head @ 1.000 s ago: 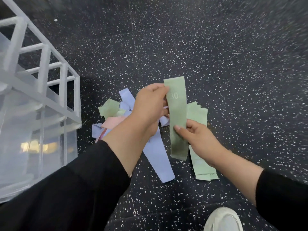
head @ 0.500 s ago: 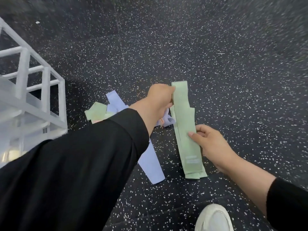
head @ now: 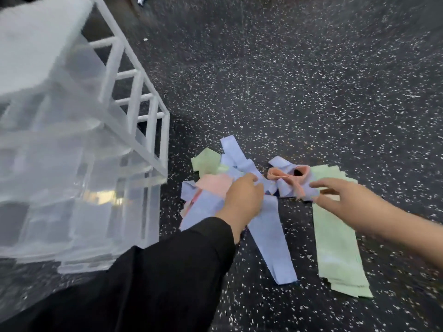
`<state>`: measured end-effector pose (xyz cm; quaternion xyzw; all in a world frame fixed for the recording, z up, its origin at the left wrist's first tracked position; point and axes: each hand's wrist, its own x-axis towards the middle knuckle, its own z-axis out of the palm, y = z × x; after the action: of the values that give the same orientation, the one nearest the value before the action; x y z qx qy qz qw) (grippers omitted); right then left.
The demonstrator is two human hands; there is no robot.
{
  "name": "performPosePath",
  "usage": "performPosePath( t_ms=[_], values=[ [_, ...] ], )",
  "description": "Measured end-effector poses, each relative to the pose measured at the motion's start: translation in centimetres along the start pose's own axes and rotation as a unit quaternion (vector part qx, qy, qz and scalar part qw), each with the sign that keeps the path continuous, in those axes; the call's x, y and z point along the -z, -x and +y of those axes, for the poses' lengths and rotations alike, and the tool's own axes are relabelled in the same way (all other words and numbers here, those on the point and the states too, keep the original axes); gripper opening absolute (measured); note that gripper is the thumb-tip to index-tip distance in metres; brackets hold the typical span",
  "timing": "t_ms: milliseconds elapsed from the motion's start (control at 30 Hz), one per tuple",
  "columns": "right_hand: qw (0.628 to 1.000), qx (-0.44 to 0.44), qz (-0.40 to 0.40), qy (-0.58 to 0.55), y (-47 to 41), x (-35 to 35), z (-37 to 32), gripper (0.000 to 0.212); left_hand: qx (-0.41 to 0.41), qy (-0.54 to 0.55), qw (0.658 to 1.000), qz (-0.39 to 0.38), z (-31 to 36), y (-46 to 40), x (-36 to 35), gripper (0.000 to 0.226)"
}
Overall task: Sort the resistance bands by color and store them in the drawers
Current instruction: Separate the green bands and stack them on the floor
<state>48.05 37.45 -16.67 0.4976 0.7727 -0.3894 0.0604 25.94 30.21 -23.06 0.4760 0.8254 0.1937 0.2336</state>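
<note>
On the dark speckled floor (head: 299, 80) lies a loose heap of resistance bands. At about five o'clock from the middle of the view, a stack of green bands (head: 335, 248) lies flat and roughly straight, its far end reaching up under the right hand. A long blue band (head: 268, 240) runs from the heap toward six o'clock, and more blue bands (head: 233, 154) cross each other at the heap's middle. A crumpled pink band (head: 291, 177) sits on top of the blue ones near the centre, and a second pink band (head: 213, 183) lies flatter at its nine o'clock side. One more green band (head: 206, 160) pokes out at the heap's ten o'clock edge.

The left hand (head: 242, 200), in a black sleeve (head: 155, 279), rests on the blue and pink bands with its fingers curled down onto them; motion blur hides whether they actually pinch anything. The right hand (head: 342, 197) is over the top of the green stack, fingers spread and relaxed, grasping nothing, its fingertips near the crumpled pink band.

At nine o'clock stands a clear plastic drawer unit (head: 67, 168) in a white frame (head: 153, 111), well blurred.
</note>
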Motion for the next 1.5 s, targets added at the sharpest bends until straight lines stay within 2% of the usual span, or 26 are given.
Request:
performPosePath(
  t_ms=[100, 233, 300, 433, 533, 633, 700, 767, 833, 867, 933, 967, 1033, 1100, 1233, 1300, 1367, 1500],
  values=[
    [0.995, 0.065, -0.034, 0.070, -1.7, 1.4, -5.0, 0.015, 0.017, -0.049, 0.998, -0.033, -3.0, -0.5, 1.7, 0.024],
    [0.982, 0.097, -0.049, 0.155, -5.4, 1.5, -9.6, 0.042, 0.024, -0.107, 0.994, -0.008, -6.4, -1.8, 3.7, 0.025],
    [0.979, 0.108, -0.049, 0.165, -6.9, 0.8, -10.8, 0.040, 0.035, -0.129, 0.991, -0.015, -7.9, -2.6, 4.5, 0.023],
    [0.974, 0.117, -0.073, 0.178, -8.6, -1.6, -10.4, 0.032, 0.065, -0.150, 0.986, -0.030, -9.8, -4.1, 4.6, 0.034],
    [0.979, 0.085, -0.078, 0.168, -8.7, -3.1, -8.5, 0.035, 0.057, -0.169, 0.981, -0.082, -10.3, -5.9, 4.1, 0.042],
    [0.977, 0.065, -0.062, 0.191, -8.8, -4.4, -6.5, 0.040, 0.078, -0.170, 0.969, -0.159, -10.4, -7.9, 3.6, 0.037],
    [0.979, 0.065, -0.062, 0.182, -8.5, -4.8, -6.1, 0.039, 0.098, -0.153, 0.971, -0.154, -10.2, -8.3, 3.5, 0.026],
    [0.984, 0.064, -0.070, 0.151, -8.0, -4.8, -6.3, 0.037, 0.101, -0.110, 0.984, -0.092, -9.9, -8.3, 3.8, 0.022],
    [0.986, 0.067, -0.066, 0.140, -7.7, -4.7, -6.3, 0.037, 0.099, 0.026, 0.995, -0.001, -9.2, -8.2, 5.0, 0.028],
    [0.986, 0.066, -0.061, 0.138, -7.7, -4.6, -6.3, 0.036, 0.096, 0.127, 0.986, 0.045, -8.6, -8.1, 5.8, 0.025],
    [0.989, 0.059, -0.050, 0.125, -7.6, -4.4, -6.6, 0.030, 0.100, 0.288, 0.945, 0.120, -6.4, -7.9, 8.0, 0.026],
    [0.991, 0.056, -0.042, 0.111, -7.5, -4.2, -6.8, 0.026, 0.094, 0.340, 0.924, 0.147, -5.2, -7.7, 9.2, 0.025],
    [0.996, 0.052, -0.019, 0.069, -7.4, -3.5, -7.4, 0.022, 0.048, 0.385, 0.906, 0.170, -2.7, -7.3, 11.3, 0.029],
    [0.998, 0.058, 0.008, 0.016, -7.2, -2.7, -8.0, 0.026, -0.009, 0.394, 0.903, 0.173, -0.3, -6.6, 13.1, 0.032],
    [0.987, 0.073, 0.070, -0.127, -6.7, -1.0, -8.7, 0.051, -0.076, 0.430, 0.889, 0.137, 3.5, -5.3, 15.7, 0.032],
    [0.974, 0.082, 0.091, -0.192, -6.2, -0.1, -9.0, 0.065, -0.089, 0.471, 0.871, 0.112, 5.0, -4.5, 16.6, 0.033],
    [0.968, 0.093, 0.111, -0.207, -5.9, 0.9, -9.1, 0.077, -0.094, 0.504, 0.854, 0.087, 6.1, -3.7, 17.0, 0.032],
    [0.956, 0.112, 0.101, -0.250, -5.9, 1.9, -8.8, 0.087, -0.092, 0.561, 0.822, 0.031, 7.0, -2.4, 16.5, 0.031]
  ],
)
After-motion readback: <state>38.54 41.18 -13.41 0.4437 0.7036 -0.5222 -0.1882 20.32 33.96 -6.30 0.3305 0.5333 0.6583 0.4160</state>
